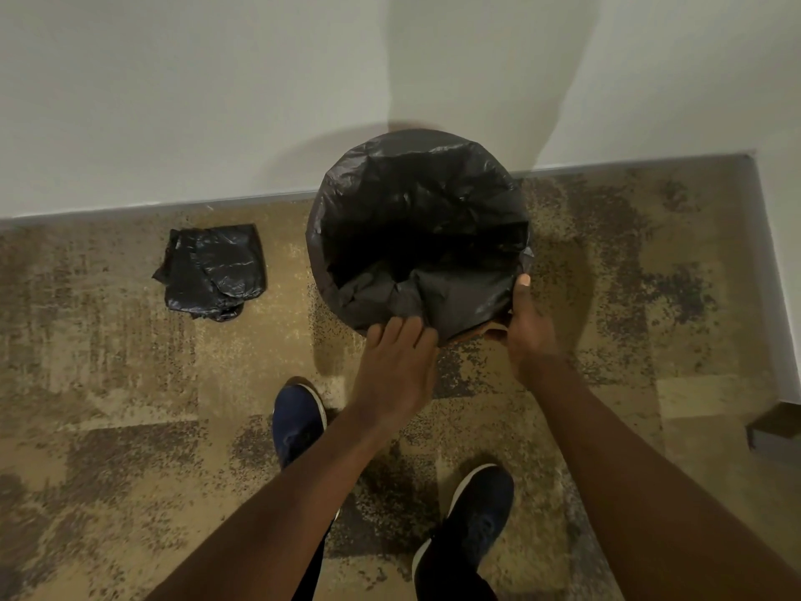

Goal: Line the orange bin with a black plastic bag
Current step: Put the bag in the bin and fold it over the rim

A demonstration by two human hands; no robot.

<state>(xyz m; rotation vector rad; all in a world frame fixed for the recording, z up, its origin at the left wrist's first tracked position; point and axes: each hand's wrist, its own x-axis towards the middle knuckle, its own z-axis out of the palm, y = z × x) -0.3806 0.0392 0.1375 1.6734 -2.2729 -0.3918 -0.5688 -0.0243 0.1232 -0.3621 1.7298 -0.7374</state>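
Note:
A black plastic bag (pixel 416 219) is spread inside the round bin and folded over most of its rim, against the wall. Only a sliver of the orange bin (pixel 490 330) shows at the near right edge. My left hand (pixel 396 370) rests on the near rim with fingers curled onto the bag's edge. My right hand (pixel 531 331) holds the near right side of the rim, thumb pressed on the bag film. The bag sags in loose folds at the near inside of the bin.
A folded pile of spare black bags (pixel 214 271) lies on the mottled carpet left of the bin. My two dark shoes (pixel 299 420) stand just in front. A white wall runs behind, a wall corner at the right with a small dark box (pixel 776 431).

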